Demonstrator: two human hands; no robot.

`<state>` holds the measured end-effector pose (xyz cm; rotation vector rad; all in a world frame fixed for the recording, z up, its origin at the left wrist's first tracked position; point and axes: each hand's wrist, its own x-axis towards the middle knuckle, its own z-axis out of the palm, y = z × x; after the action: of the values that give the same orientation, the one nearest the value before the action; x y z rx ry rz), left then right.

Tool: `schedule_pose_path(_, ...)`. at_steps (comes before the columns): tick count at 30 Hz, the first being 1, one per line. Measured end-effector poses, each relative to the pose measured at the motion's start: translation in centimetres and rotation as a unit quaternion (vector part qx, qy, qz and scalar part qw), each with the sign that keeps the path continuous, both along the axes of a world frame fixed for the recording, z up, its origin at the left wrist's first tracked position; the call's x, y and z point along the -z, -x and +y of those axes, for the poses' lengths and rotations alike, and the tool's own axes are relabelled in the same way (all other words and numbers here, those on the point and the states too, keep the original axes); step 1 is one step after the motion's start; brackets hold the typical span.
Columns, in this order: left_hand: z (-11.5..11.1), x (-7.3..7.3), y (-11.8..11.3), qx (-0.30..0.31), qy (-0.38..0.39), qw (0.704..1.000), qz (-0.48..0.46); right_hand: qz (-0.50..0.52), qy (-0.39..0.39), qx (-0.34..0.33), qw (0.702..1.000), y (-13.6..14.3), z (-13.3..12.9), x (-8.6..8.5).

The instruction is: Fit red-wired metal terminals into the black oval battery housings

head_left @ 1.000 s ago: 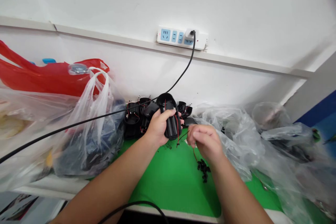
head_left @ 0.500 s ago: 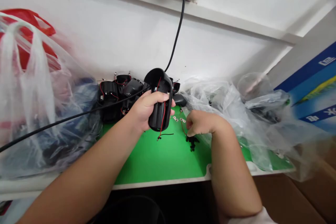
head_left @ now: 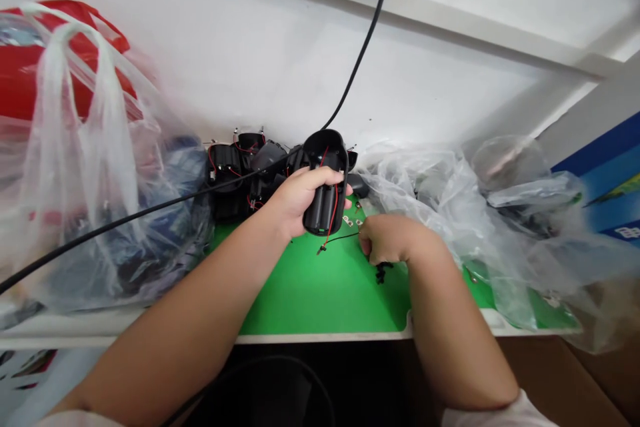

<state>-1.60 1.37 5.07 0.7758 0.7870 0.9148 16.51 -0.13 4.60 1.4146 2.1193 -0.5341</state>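
Observation:
My left hand (head_left: pixel 300 197) grips a black plastic housing (head_left: pixel 323 210), thumb laid across its open side. The shell is held tilted above the green surface (head_left: pixel 310 293), and its hollow inside faces me. A red wire (head_left: pixel 335 210) runs down the housing to a small dark tip below its lower end. From near that tip a thin black wire (head_left: pixel 343 236) stretches toward my right hand (head_left: pixel 383 239). My right hand is low over the surface, fingers curled together; what they pinch is hidden. Small black parts (head_left: pixel 383 272) lie just below those fingers.
More black housings with red wires (head_left: pixel 225 163) are piled behind my left hand. Clear plastic bags (head_left: pixel 420 177) spread at the right, and a stuffed bag (head_left: pixel 150 213) stands left. A black cable (head_left: pixel 150 215) crosses at the left. Small metal pieces (head_left: pixel 349 221) lie near my right hand.
The view has shifted, so most things sit farther right. The black wire now points up toward my right hand, and that hand covers more of the small black parts. My left hand keeps its hold.

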Motion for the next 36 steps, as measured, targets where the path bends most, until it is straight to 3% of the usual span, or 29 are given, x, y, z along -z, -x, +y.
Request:
schedule_pose_path(7, 0.1, 0.4, -0.3, 0.012, -0.014, 1.0, -0.017, 0.064, -0.009, 0.029, 0.997, 0.2, 0.5, 0.8)
schedule_pose_path(16, 0.2, 0.9, -0.5, 0.016, -0.009, 1.0, -0.001, 0.239, 0.008, -0.019, 0.971, -1.2, 1.1, 1.2)
schedule_pose_path(19, 0.4, 1.1, -0.6, 0.009, -0.002, 1.0, 0.005, 0.231, -0.021, -0.019, 0.973, -1.6, 1.1, 0.8)
schedule_pose_path(22, 0.5, 1.2, -0.7, -0.001, 0.003, 1.0, 0.013, 0.193, 0.003, -0.003, 0.981, -1.3, 0.9, 0.7)
schedule_pose_path(29, 0.1, 1.5, -1.2, -0.007, -0.029, 0.999, 0.03, 0.139, 0.04, 0.099, 0.985, 0.5, 0.4, 1.6)
schedule_pose_path(33, -0.4, 1.5, -1.4, -0.019, -0.053, 0.998, 0.03, 0.157, 0.049, 0.063, 0.984, 1.0, 0.1, 1.5)
schedule_pose_path(36, -0.8, 1.3, -1.2, -0.033, -0.056, 0.998, 0.021, 0.201, -0.005, 0.012, 0.98, 0.8, 0.2, 1.5)
